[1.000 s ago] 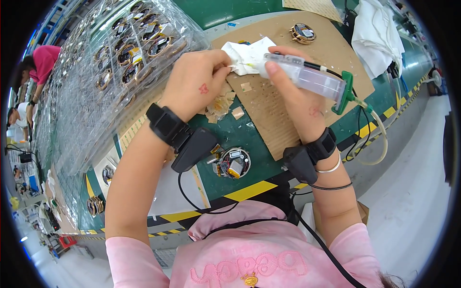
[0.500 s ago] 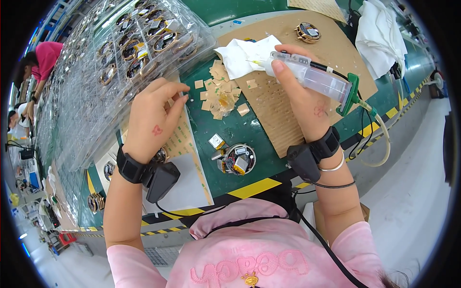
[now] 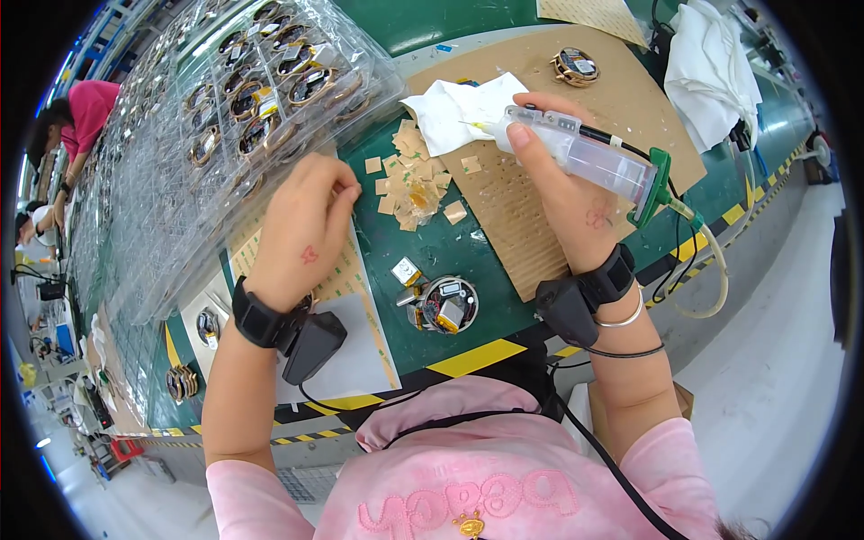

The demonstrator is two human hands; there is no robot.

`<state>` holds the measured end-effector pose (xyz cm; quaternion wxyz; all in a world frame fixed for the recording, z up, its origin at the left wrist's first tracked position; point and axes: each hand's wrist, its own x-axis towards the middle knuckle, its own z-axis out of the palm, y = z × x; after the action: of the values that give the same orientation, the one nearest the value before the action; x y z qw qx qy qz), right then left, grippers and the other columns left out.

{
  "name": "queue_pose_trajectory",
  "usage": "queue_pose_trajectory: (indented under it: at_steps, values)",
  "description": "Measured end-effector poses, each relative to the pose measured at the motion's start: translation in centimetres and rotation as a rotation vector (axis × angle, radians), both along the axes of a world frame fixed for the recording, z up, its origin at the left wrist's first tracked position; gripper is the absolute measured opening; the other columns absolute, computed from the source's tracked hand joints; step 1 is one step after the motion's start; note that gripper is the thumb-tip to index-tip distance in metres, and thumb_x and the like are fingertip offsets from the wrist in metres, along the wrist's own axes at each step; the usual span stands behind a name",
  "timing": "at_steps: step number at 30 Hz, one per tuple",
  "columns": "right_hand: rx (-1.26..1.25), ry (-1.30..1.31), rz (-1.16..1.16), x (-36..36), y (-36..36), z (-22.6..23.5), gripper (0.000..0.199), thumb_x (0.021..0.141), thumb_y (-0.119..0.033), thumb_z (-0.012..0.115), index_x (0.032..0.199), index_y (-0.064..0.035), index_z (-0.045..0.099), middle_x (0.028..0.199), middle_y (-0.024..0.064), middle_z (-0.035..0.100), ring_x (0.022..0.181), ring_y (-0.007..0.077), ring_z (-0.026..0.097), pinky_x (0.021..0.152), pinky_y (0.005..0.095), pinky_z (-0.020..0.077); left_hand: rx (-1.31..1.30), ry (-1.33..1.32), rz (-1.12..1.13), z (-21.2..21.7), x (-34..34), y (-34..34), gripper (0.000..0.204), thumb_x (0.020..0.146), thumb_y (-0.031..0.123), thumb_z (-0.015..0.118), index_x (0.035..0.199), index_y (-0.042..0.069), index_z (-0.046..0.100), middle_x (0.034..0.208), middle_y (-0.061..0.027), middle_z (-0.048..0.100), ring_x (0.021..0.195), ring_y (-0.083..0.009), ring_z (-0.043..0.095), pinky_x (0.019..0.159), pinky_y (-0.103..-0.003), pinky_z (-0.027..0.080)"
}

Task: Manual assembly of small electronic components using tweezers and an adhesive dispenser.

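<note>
So my right hand (image 3: 576,184) had its fingers wrapped around a clear plastic syringe (image 3: 594,162), thumb along the near side, and I was holding it over the cardboard (image 3: 504,225). Its thin yellowish needle (image 3: 475,124) pointed left, over a crumpled white cloth (image 3: 450,108) on the cardboard's far left edge. Couldn't tell if the tip actually touched the cloth. The green cap (image 3: 650,187) on the back end had a pale hose (image 3: 717,270) looping down past the cardboard's right side.

My left hand (image 3: 310,211) was well off to the left of the cardboard, fingers curled in with the thumb close to them. Honestly can't tell whether I was pinching anything there. Between that hand and the cardboard sat a messy heap of little brown squares (image 3: 414,184).

One round watch part (image 3: 574,67) lay on the far end of the cardboard, and another opened-up round unit (image 3: 450,304) was off its near left side, batteries beside it. The big clear tray (image 3: 135,216) of watch parts was way left of the cardboard.
</note>
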<state>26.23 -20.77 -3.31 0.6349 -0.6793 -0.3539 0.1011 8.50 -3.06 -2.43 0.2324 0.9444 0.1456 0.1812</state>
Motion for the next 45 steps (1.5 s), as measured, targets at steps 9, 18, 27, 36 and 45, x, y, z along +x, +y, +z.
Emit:
queue_pose_trajectory:
  at_steps: [9,18,27,36,45]
  values:
    - [-0.009,0.010,-0.009,-0.3,0.0,0.4,0.032,0.086,-0.023,0.067,0.111,-0.0051,0.061,0.105,0.0054,0.058,0.097,0.0129,0.054,0.085,0.0240,0.0432,-0.914,-0.213,0.108,1.3,-0.9,-2.2,0.006,0.088,0.001,0.059,0.094,0.000,0.057,0.094,-0.0064,0.064,0.071,-0.0040,0.054,0.059,-0.019,0.044]
    - [0.027,-0.013,0.002,-0.6,0.0,0.6,0.031,0.082,-0.021,0.072,0.107,-0.0060,0.062,0.100,0.0055,0.062,0.088,0.0129,0.060,0.075,0.0246,0.0480,-1.247,-0.300,0.030,0.4,-1.5,-3.3,0.018,0.087,0.002,0.062,0.105,0.000,0.060,0.085,-0.0057,0.065,0.067,-0.0072,0.058,0.060,-0.019,0.044]
    - [-0.068,0.015,0.024,-0.3,0.6,-0.3,0.029,0.083,-0.021,0.069,0.108,-0.0066,0.062,0.102,0.0047,0.061,0.091,0.0121,0.057,0.080,0.0239,0.0454,-1.382,-0.327,0.016,-0.8,-1.1,-3.0,0.009,0.092,0.012,0.057,0.094,0.003,0.058,0.080,-0.0028,0.061,0.064,-0.0079,0.056,0.057,-0.020,0.041]
    - [-0.172,-0.134,0.005,-0.4,0.5,-0.3,0.027,0.083,-0.020,0.070,0.106,-0.0077,0.062,0.102,0.0042,0.061,0.093,0.0129,0.058,0.081,0.0236,0.0449,-1.451,-0.371,-0.080,-1.1,-1.4,-2.8,0.012,0.095,0.016,0.053,0.093,0.004,0.054,0.080,-0.0023,0.056,0.066,-0.0088,0.054,0.058,-0.021,0.041]
    - [-0.193,-0.146,-0.004,-0.4,0.5,-0.4,0.027,0.083,-0.021,0.070,0.106,-0.0077,0.062,0.100,0.0042,0.061,0.092,0.0127,0.058,0.080,0.0235,0.0451,-1.689,-0.425,-0.110,-1.0,-1.2,-2.9,0.024,0.100,0.022,0.041,0.088,0.003,0.050,0.077,-0.0025,0.047,0.060,-0.0108,0.045,0.059,-0.023,0.039]
